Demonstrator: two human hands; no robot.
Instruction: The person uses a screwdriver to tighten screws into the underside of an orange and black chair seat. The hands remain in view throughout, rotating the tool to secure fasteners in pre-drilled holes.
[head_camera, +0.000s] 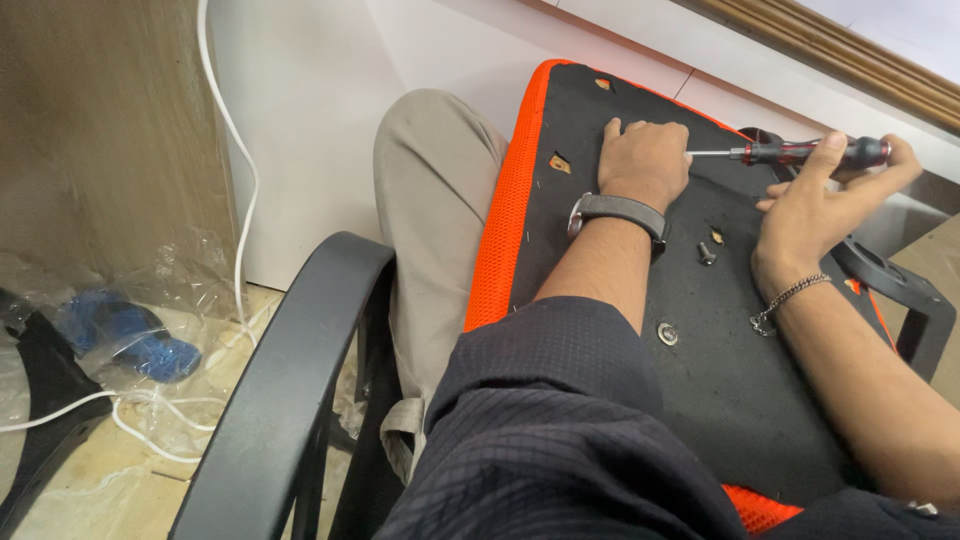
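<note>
On the black, orange-edged chair seat underside (760, 400), the right hand (815, 205) grips a red-and-black screwdriver (800, 152); the left hand (645, 160) is clenched at its tip. A loose bolt (707, 253) and washer (667, 333) lie unfitted near the seat's middle.

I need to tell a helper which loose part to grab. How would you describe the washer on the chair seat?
Find the black underside of the orange-edged chair seat. Near the dark sleeve lies the washer, a flat silver ring. Unlike the bolt further up, it lies flat and has a hole in the middle.

Red-and-black screwdriver (800, 152), level over upturned black, orange-edged seat base (600, 250)
</note>
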